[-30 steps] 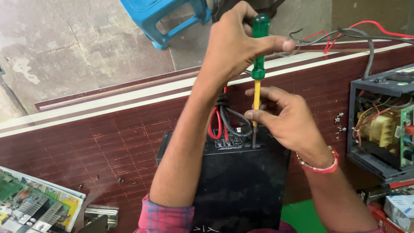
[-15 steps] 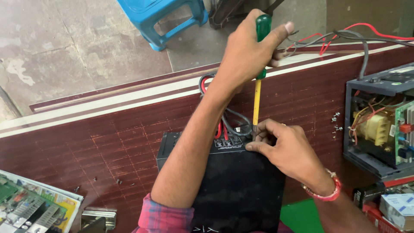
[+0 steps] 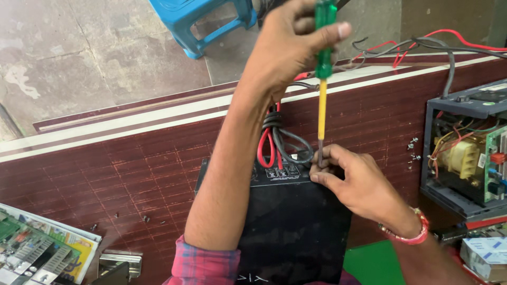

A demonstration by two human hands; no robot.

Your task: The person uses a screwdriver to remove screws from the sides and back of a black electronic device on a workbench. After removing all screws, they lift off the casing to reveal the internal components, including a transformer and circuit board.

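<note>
The left hand (image 3: 288,50) grips a green-handled screwdriver (image 3: 323,79) upright over a black box (image 3: 296,227), its tip pinched by the right hand (image 3: 354,184) near the table's (image 3: 105,174) far edge.

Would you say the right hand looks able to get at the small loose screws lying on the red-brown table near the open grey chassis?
Probably yes. The right hand, now steadying the screwdriver tip, sits close to the small loose screws, with bare red-brown table between them and nothing visibly blocking the way.

Screwdriver (image 3: 323,68) green handle, yellow shaft; black box (image 3: 296,232); blue stool (image 3: 203,21); reddish-brown tabletop (image 3: 121,174).
</note>
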